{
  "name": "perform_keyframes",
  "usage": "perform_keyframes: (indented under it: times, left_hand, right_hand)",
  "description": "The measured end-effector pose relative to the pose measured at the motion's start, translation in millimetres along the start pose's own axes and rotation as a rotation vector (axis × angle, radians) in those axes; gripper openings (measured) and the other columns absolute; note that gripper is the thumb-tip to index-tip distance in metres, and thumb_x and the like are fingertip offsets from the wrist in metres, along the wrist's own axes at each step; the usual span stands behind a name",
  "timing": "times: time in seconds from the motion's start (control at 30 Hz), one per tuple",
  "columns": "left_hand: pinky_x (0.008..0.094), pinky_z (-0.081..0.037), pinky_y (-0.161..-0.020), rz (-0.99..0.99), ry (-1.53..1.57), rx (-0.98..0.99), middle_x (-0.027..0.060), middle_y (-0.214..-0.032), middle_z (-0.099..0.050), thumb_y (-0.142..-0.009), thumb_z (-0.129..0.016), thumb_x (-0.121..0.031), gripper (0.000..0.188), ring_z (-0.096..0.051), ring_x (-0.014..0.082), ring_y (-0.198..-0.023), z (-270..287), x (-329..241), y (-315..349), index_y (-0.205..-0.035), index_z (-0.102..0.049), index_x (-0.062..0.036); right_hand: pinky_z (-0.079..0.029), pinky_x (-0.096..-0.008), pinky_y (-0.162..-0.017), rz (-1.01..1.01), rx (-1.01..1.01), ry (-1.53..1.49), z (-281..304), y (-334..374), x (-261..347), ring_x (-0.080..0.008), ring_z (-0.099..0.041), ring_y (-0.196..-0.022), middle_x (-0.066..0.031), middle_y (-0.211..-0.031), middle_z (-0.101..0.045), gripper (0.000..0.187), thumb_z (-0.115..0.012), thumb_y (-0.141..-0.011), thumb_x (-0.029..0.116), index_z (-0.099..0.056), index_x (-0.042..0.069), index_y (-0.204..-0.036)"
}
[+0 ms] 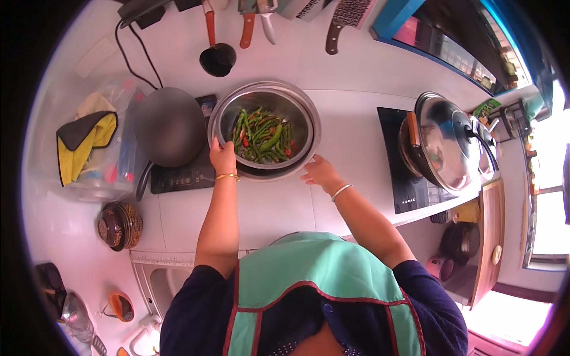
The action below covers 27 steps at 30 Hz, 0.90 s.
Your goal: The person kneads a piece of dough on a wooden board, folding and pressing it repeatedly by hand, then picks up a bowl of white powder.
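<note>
A steel bowl (304, 127) full of green chili peppers (261, 133), with a few red pieces among them, sits within the rim of a wider steel basin (264, 175) on the white counter. My left hand (223, 157) grips the bowl's left front rim, thumb up along the inside edge. At the right front of the basin is my right hand (322, 172), fingers apart and stretched toward its rim; I cannot tell whether they touch it. The undersides of the bowl and basin are hidden.
To the left, a dark frying pan (170, 127) rests on a black induction cooker (181, 178). A glass-lidded wok (445, 142) stands on another black cooker (396, 190) at right. Behind hang a black ladle (217, 60) and knives (335, 37). Brown patterned bowls (120, 225) are stacked at lower left.
</note>
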<state>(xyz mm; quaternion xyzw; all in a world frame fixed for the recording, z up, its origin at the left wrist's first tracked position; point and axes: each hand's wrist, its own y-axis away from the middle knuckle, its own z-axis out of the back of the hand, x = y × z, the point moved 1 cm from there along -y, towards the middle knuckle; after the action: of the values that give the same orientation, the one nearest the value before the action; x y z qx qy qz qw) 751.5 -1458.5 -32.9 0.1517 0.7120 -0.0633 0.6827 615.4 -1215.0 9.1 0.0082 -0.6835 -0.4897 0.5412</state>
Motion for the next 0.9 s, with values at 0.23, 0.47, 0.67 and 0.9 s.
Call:
perform_keyframes:
  times: [0.23,0.47,0.67,0.9]
  left_hand:
    - [0.0423,-0.045,-0.09,-0.319,-1.043,0.102,0.0173,-0.106,-0.062,-0.08,-0.067,-0.024,0.036,-0.057,0.0339,-0.102,48,-20,17,-0.107,-0.062,-0.0004]
    - [0.03,-0.051,-0.069,-0.502,-0.728,0.65,0.0096,-0.092,-0.066,-0.085,-0.062,-0.014,0.023,-0.064,0.0197,-0.077,-56,-36,182,-0.107,-0.062,-0.0058]
    - [0.0266,-0.052,-0.071,-0.072,0.156,1.304,0.0036,-0.09,-0.064,-0.095,-0.054,-0.014,0.017,-0.063,0.0147,-0.083,-238,-86,422,-0.107,-0.062,-0.0049]
    - [0.0276,-0.051,-0.068,0.999,1.062,1.982,0.0053,-0.094,-0.058,-0.1,-0.044,-0.024,0.03,-0.054,0.0153,-0.085,-425,-144,721,-0.119,-0.058,-0.0054]
  right_hand:
    - [-0.053,-0.0307,-0.066,0.202,-0.016,0.034,15,51,-63,-0.0184,-0.065,-0.083,-0.0099,-0.109,-0.062,0.046,-0.055,-0.09,0.012,-0.045,0.004,-0.134]
    - [-0.052,-0.029,-0.079,0.366,0.24,0.071,94,135,-124,-0.0154,-0.065,-0.09,-0.0066,-0.096,-0.068,0.027,-0.051,-0.093,0.008,-0.058,0.003,-0.118]
    - [-0.039,-0.0359,-0.104,0.648,0.267,-0.438,217,262,-175,-0.0216,-0.044,-0.127,-0.0133,-0.141,-0.043,0.074,-0.069,-0.087,0.029,-0.032,0.0,-0.143]
    - [-0.039,-0.0317,-0.101,0.902,-0.106,-0.599,387,444,-240,-0.012,-0.045,-0.121,-0.0038,-0.133,-0.047,0.065,-0.071,-0.085,0.032,-0.04,0.003,-0.135]
